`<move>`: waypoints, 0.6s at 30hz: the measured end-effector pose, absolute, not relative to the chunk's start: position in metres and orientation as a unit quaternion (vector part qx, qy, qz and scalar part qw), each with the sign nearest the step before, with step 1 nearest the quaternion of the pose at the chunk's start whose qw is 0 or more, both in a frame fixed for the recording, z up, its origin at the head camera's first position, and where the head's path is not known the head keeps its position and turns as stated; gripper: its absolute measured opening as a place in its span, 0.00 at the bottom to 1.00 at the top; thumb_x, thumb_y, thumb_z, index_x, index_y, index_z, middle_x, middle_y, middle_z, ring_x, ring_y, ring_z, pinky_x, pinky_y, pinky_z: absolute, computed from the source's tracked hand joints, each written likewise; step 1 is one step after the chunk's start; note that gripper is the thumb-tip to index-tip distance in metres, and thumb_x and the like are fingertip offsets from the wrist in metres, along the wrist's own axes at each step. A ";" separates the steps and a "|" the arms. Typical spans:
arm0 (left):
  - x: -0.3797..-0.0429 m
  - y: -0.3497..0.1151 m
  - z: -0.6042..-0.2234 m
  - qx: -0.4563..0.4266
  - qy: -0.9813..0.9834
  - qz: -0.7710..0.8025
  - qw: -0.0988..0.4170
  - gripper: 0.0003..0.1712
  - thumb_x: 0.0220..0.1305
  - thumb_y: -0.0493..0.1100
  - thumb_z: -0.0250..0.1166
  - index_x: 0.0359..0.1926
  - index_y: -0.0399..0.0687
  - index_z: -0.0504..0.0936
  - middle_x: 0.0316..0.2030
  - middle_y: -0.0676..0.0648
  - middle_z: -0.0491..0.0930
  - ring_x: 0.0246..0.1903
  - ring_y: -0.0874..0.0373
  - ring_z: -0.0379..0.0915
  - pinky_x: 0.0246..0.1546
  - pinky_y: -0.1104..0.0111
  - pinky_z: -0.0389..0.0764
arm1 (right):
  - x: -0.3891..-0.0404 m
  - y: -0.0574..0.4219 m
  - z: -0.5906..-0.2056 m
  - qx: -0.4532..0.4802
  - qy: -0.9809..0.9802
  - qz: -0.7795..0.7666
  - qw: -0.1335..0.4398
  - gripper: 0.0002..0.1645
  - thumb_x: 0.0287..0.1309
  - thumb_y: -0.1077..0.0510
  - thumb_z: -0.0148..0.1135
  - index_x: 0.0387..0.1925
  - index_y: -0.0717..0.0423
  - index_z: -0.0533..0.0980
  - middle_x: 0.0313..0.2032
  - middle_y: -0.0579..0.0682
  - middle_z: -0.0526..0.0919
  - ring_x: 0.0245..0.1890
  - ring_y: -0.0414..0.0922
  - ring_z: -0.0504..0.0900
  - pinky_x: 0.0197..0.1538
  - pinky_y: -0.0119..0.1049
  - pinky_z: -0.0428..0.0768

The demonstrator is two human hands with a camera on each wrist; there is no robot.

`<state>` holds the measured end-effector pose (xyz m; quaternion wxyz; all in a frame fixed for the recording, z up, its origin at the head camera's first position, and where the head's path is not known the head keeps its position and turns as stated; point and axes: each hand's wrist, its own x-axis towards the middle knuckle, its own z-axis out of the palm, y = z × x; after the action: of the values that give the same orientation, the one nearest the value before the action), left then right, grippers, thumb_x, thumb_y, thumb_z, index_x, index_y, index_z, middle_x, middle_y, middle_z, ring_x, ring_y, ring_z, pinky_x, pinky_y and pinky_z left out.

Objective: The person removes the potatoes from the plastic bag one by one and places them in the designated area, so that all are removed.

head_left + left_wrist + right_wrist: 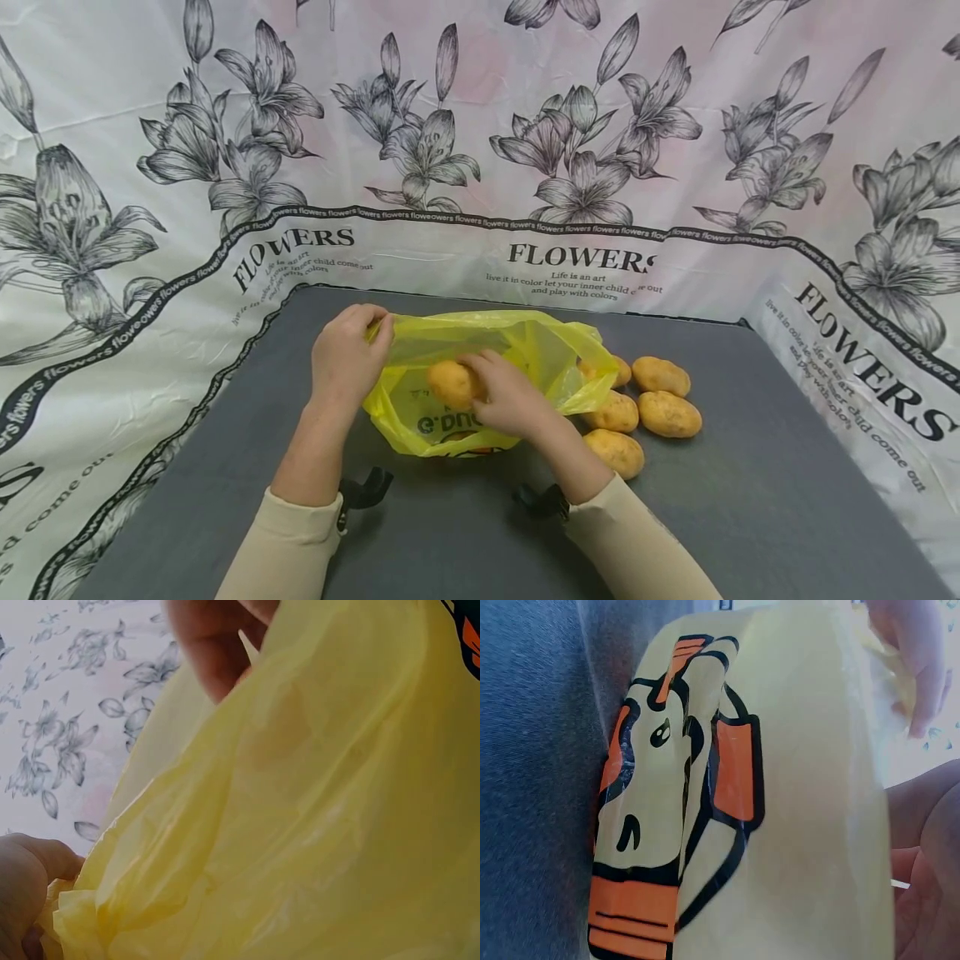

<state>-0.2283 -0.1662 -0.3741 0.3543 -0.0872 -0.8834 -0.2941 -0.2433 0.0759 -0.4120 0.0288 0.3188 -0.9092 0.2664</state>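
A yellow plastic bag [555, 350] with printed letters lies on its side, its mouth spread wide toward me. My left hand [348, 354] pinches the bag's rim at its left edge; the left wrist view shows that hand [30, 892] gripping bunched plastic. In the bag's mouth my right hand [510, 396] holds a potato [452, 383]. Printed figures in orange and black mark the bag's outside [802, 787] in the right wrist view, where the bag hides the potato. Right of the bag lie several potatoes [670, 414], some partly covered by its edge.
The dark grey table [757, 492] carries the bag and potatoes. A white cloth [442, 250] printed with grey flowers and lettering rises behind and at both sides. Dark straps [367, 487] with curved pieces sit at both wrists.
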 end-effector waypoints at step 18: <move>-0.229 -0.166 -0.375 -0.083 -0.885 -0.294 0.352 0.09 0.72 0.41 0.65 0.41 0.38 0.87 0.36 0.42 0.85 0.35 0.47 0.81 0.37 0.54 0.83 | -0.224 0.119 -0.397 0.362 -0.878 0.312 -0.007 0.38 0.63 0.66 0.69 0.73 0.54 0.68 0.65 0.52 0.73 0.64 0.51 0.73 0.65 0.52 0.74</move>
<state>-0.2293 -0.1661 -0.3752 0.3523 -0.0829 -0.8846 -0.2939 -0.2241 0.1187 -0.3973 -0.0069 0.3624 -0.8783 0.3119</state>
